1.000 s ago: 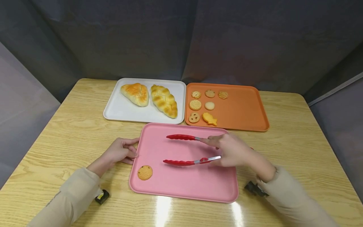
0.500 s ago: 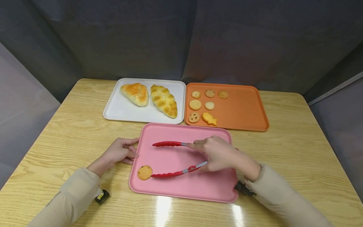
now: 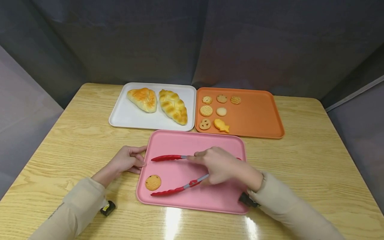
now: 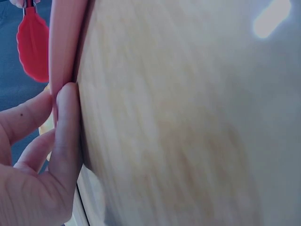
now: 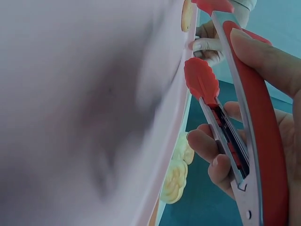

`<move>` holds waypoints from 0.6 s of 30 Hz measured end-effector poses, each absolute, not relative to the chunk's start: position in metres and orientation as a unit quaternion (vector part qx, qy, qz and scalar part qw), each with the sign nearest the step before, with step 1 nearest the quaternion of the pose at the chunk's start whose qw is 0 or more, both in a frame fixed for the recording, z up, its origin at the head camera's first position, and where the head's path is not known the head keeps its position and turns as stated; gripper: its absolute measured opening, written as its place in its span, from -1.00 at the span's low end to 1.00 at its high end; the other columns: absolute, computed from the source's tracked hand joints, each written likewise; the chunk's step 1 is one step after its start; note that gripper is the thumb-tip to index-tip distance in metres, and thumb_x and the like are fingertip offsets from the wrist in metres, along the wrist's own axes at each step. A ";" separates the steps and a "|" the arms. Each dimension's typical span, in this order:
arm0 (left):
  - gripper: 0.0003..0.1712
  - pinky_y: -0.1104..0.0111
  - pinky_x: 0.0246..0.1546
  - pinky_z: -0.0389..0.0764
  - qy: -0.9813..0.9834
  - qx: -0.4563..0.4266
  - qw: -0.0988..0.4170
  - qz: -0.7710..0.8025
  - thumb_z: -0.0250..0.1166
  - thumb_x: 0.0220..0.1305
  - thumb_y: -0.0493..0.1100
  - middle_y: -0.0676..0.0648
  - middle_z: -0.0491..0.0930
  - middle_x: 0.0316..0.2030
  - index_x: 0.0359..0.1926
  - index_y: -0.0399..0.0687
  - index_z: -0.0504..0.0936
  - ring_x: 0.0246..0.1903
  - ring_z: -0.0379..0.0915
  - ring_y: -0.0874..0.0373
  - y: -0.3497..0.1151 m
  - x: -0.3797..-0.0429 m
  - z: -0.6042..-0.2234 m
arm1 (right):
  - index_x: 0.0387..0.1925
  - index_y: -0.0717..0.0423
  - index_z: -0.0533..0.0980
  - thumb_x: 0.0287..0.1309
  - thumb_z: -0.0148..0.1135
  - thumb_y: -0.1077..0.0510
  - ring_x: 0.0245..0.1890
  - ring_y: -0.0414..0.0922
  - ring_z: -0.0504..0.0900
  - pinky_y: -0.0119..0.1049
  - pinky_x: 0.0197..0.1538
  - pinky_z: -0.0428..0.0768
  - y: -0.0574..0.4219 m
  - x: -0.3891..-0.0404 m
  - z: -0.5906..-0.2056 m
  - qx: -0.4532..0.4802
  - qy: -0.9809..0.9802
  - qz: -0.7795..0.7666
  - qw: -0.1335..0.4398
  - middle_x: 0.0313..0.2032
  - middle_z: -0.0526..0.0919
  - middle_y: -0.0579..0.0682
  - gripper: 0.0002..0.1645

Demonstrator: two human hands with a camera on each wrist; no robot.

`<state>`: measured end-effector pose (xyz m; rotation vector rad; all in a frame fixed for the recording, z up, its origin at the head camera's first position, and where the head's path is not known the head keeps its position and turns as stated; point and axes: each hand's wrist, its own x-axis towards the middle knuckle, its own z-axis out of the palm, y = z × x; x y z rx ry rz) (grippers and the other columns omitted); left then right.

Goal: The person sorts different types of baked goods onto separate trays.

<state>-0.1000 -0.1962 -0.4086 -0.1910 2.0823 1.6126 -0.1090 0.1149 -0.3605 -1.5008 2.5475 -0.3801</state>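
In the head view, a pink tray (image 3: 207, 201) lies at the front of the table. My left hand (image 3: 127, 160) pinches its left rim between thumb and fingers, as the left wrist view also shows. Red-and-metal tongs (image 3: 168, 158) are gripped in my right hand (image 3: 220, 165), thumb on one arm and fingers on the other. Their arms are spread wide above the tray. A round chocolate-chip cookie (image 3: 153, 182) sits in the tray's lower left, between the two tong tips but apart from them. My right hand hides the rear of the tongs.
Behind stands a white tray (image 3: 135, 122) with two breads, a folded one (image 3: 143, 99) and a braided one (image 3: 173, 106). Beside it, an orange tray (image 3: 255, 116) holds several cookies, one fish-shaped (image 3: 221, 125). A dark curtain (image 3: 144, 40) hangs behind the table.
My right hand has carried the tongs leftward and toward the front, until the tips stand on either side of the cookie. The tong arms have spread wider. My left hand and the trays stay put.
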 end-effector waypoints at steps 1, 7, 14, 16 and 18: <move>-0.26 0.23 -0.50 0.68 0.764 -0.071 0.248 0.591 0.17 0.00 -0.53 -0.10 0.52 -0.53 0.28 -0.29 0.22 -0.62 0.50 0.16 -0.196 -0.100 -0.409 | 0.07 0.12 0.49 -0.30 0.42 -0.18 -0.40 -0.24 0.55 -0.33 -0.31 0.57 0.114 -0.109 -0.361 -0.504 0.851 -0.126 0.080 -0.24 0.62 -0.10 -0.17; -0.27 0.23 -0.49 0.68 0.764 -0.070 0.247 0.591 0.17 0.02 -0.53 -0.10 0.51 -0.53 0.28 -0.30 0.22 -0.61 0.50 0.17 -0.196 -0.100 -0.408 | 0.08 0.11 0.49 -0.31 0.43 -0.18 -0.44 -0.25 0.53 -0.33 -0.34 0.57 0.109 -0.108 -0.364 -0.515 0.844 -0.126 0.079 -0.25 0.61 -0.10 -0.16; -0.26 0.23 -0.50 0.68 0.762 -0.066 0.249 0.595 0.16 0.01 -0.54 -0.10 0.51 -0.54 0.28 -0.32 0.21 -0.62 0.50 0.16 -0.196 -0.100 -0.408 | 0.07 0.11 0.49 -0.26 0.41 -0.13 -0.57 -0.30 0.39 -0.39 -0.45 0.50 0.106 -0.108 -0.365 -0.527 0.837 -0.128 0.079 -0.29 0.61 -0.10 -0.23; -0.26 0.24 -0.50 0.68 0.761 -0.066 0.249 0.595 0.15 0.01 -0.53 -0.10 0.51 -0.53 0.28 -0.32 0.20 -0.62 0.50 0.17 -0.196 -0.100 -0.409 | 0.06 0.11 0.50 -0.23 0.39 -0.11 -0.60 -0.30 0.36 -0.41 -0.47 0.48 0.106 -0.107 -0.364 -0.528 0.835 -0.129 0.081 -0.30 0.62 -0.10 -0.26; -0.27 0.24 -0.50 0.68 0.761 -0.067 0.249 0.595 0.15 0.02 -0.53 -0.10 0.51 -0.53 0.28 -0.32 0.21 -0.62 0.50 0.17 -0.196 -0.100 -0.409 | 0.05 0.10 0.51 -0.20 0.38 -0.09 -0.61 -0.31 0.35 -0.42 -0.49 0.45 0.106 -0.107 -0.364 -0.531 0.833 -0.131 0.084 -0.31 0.62 -0.11 -0.30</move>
